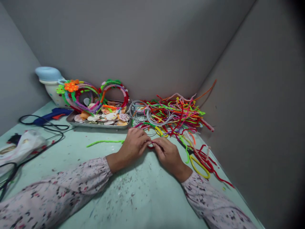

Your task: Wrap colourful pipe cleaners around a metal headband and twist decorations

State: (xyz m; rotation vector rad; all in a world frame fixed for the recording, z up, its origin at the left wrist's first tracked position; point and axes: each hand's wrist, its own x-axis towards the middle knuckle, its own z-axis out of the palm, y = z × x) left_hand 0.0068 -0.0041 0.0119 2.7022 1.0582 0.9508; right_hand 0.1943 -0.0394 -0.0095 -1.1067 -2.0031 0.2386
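My left hand [135,143] and my right hand [168,154] meet over the middle of the table, fingertips almost touching. Both pinch a short red pipe cleaner [151,147], which bends in a small curve between them. My fingers cover most of it. A bright green pipe cleaner [105,142] lies to the left, its right end running behind my left hand. Just beyond my fingers, grey wire coils [160,115] rest against a heap of pipe cleaners [184,111] in many colours.
Behind my left hand, a metal tray [100,125] holds shells and several wrapped headbands [126,95]. Scissors with yellow handles [200,167] lie to the right among red strands. At left are a blue glue gun [51,115], a black cord [53,140], a plastic bag [26,144] and a blue-lidded container [51,86].
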